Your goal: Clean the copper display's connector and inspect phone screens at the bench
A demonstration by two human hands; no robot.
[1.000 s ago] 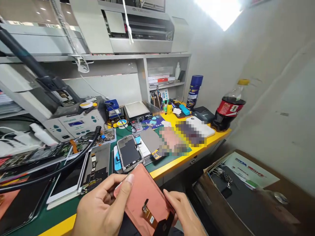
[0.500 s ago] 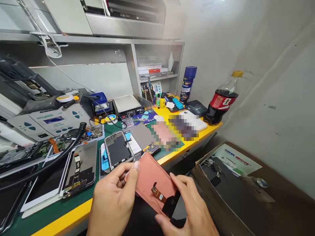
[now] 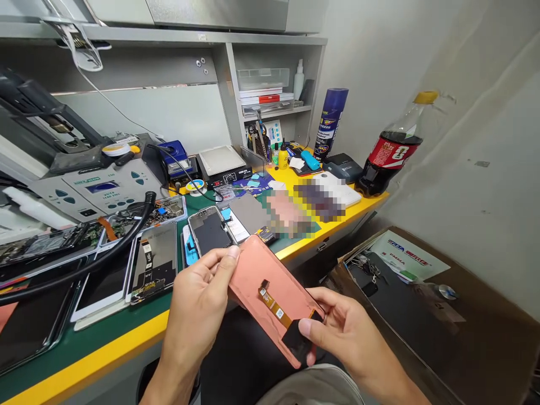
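Between my hands is a phone screen (image 3: 280,270) with a salmon-pink back, tilted in front of the bench edge. An orange-brown flex cable (image 3: 272,304) lies across its back and runs to a black patch near the lower end. My left hand (image 3: 200,292) pinches the upper left corner, thumb on the pink side. My right hand (image 3: 341,329) grips the lower end, its thumb pressed on the black patch and fingers behind. The side facing away from me is hidden.
Screens and phone parts (image 3: 156,259) cover the green mat. Behind them stand a grey rework station (image 3: 101,185), a spray can (image 3: 332,124) and a cola bottle (image 3: 390,149). A cardboard box (image 3: 422,304) sits at the right, below the bench.
My right thumb has moved from the lower edge onto the black patch. More of the pink back and flex cable faces me. The camera view has tilted down.
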